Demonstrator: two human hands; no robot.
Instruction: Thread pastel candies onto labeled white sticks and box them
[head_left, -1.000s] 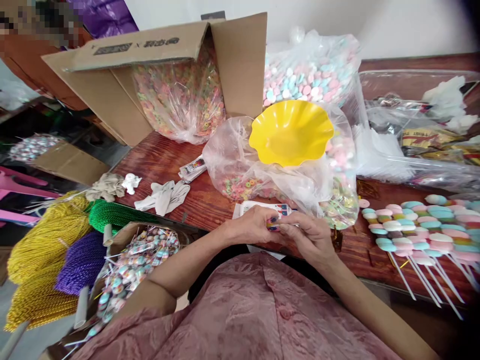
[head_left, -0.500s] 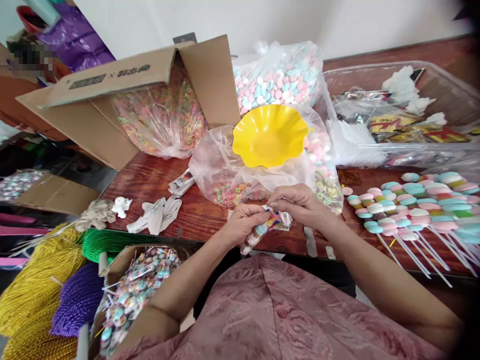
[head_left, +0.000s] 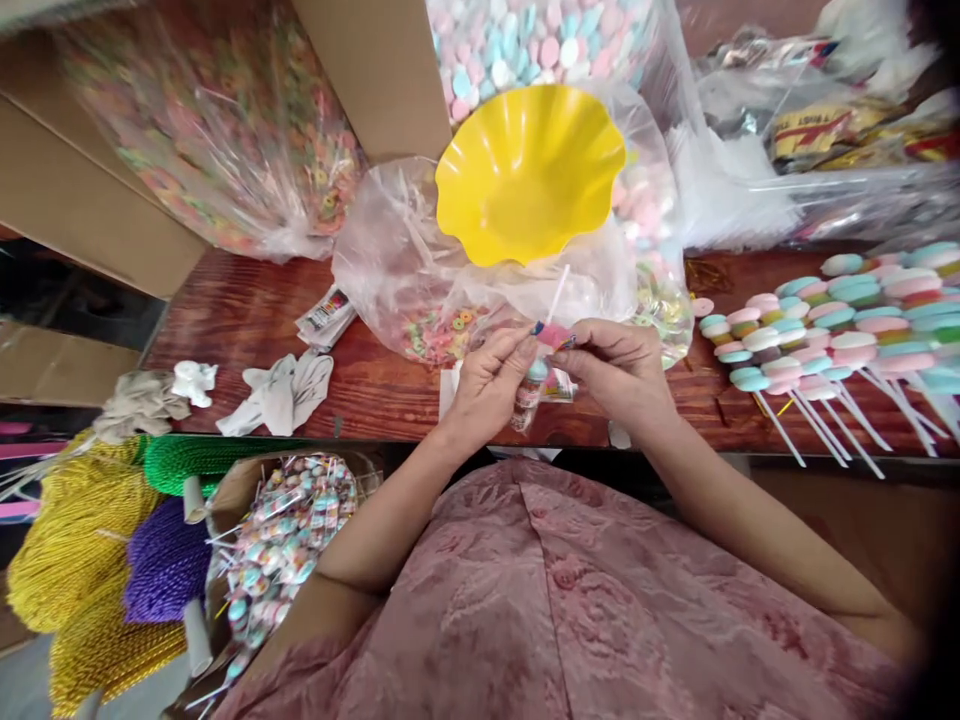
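Note:
A candy skewer (head_left: 528,398) in a clear wrapper hangs below the fingers of my left hand (head_left: 489,382), pastel candies showing through. Its white stick (head_left: 557,292) points up and away from me. Around the wrapper's neck, at the stick, sits a small pink and blue label (head_left: 553,335). My left thumb and fingers pinch its left side. The thumb and fingertips of my right hand (head_left: 621,368) close on the right end of the same label. Just beneath, a printed card (head_left: 559,386) lies on the table, partly hidden by the hands.
A yellow wavy bowl (head_left: 529,180) rests on bags of candy beyond my hands. Unwrapped candy skewers (head_left: 832,330) lie in rows at the right. Gloves (head_left: 281,393) are at the left table edge. Below stands a box of wrapped skewers (head_left: 292,540) beside coloured cord bundles (head_left: 169,560).
The camera view has moved lower and closer. The skewer has turned more upright and its stick now shows above my fingers. Both hands remain at the label.

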